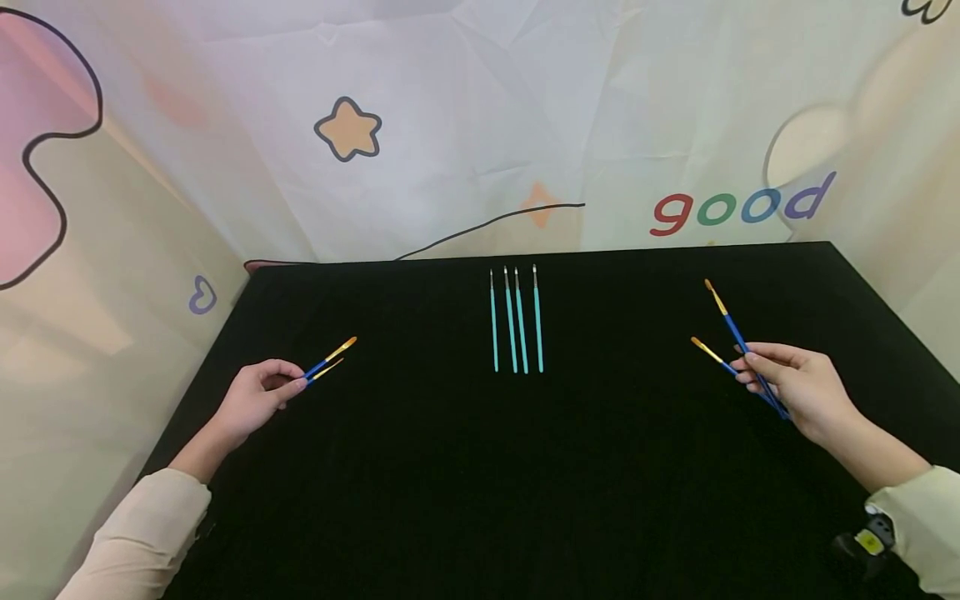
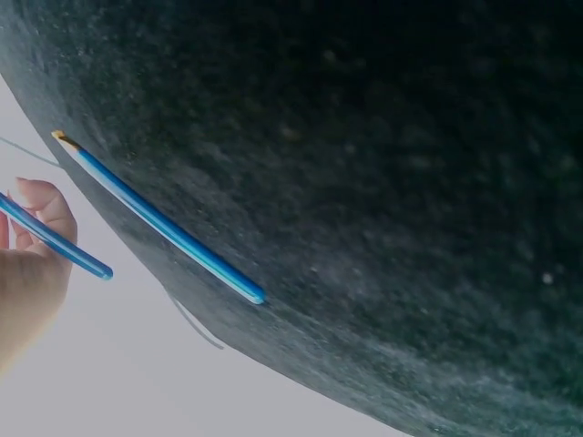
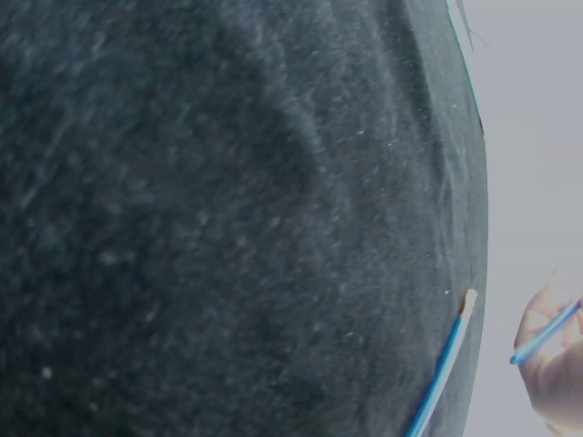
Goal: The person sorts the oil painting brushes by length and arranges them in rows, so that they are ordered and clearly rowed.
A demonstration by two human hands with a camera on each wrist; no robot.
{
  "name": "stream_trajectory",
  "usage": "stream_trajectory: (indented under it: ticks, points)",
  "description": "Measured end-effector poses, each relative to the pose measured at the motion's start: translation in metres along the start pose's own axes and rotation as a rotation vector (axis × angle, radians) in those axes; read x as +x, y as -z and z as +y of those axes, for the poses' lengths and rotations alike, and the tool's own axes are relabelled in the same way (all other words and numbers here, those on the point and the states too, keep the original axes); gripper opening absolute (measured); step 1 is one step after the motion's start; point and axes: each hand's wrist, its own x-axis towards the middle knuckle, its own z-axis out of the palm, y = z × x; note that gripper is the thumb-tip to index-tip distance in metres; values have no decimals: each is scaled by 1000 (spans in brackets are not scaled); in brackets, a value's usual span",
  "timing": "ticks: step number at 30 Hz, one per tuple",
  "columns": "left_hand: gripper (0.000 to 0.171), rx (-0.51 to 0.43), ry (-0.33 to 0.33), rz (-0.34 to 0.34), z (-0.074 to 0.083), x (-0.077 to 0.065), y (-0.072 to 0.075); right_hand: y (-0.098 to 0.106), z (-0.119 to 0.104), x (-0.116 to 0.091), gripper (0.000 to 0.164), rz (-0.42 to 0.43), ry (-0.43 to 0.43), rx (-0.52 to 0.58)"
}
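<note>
My left hand [image 1: 257,398] pinches a blue-handled paintbrush [image 2: 55,238] between thumb and fingers at the table's left side. Beside it a second blue brush [image 2: 164,223] lies on the black cloth; in the head view the hand partly hides both handles. On the right, my right hand [image 1: 808,390] grips another blue paintbrush [image 1: 733,329], golden bristles pointing up and away. Under that hand another blue brush [image 1: 708,351] lies on the cloth, its handle partly covered by fingers. Several thin turquoise paintbrushes [image 1: 512,325] lie side by side at the table's middle, bristles toward the back edge.
A black cloth [image 1: 480,483] covers the table. Behind it hangs a pale printed backdrop [image 1: 465,125] with a star and the word "good". A dark device with a yellow-green patch [image 1: 870,542] sits by the right sleeve.
</note>
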Motion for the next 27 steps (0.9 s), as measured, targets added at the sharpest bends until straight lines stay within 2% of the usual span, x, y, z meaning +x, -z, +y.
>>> stream_trajectory:
  ticks: [12, 17, 21, 27]
  points:
    - [22, -25, -33, -17, 6, 3, -6, -4, -5, 1, 13, -101, -58, 129]
    - [22, -54, -38, -34, 9, 3, -8, -7, -5, 1, 14, -152, -32, 178]
    - [22, -71, -33, -39, 11, 3, -10, -9, -3, 1, 22, -191, -9, 240]
    - [23, -88, -34, -43, 14, 2, -12, -11, -3, 0, 30, -211, 5, 283]
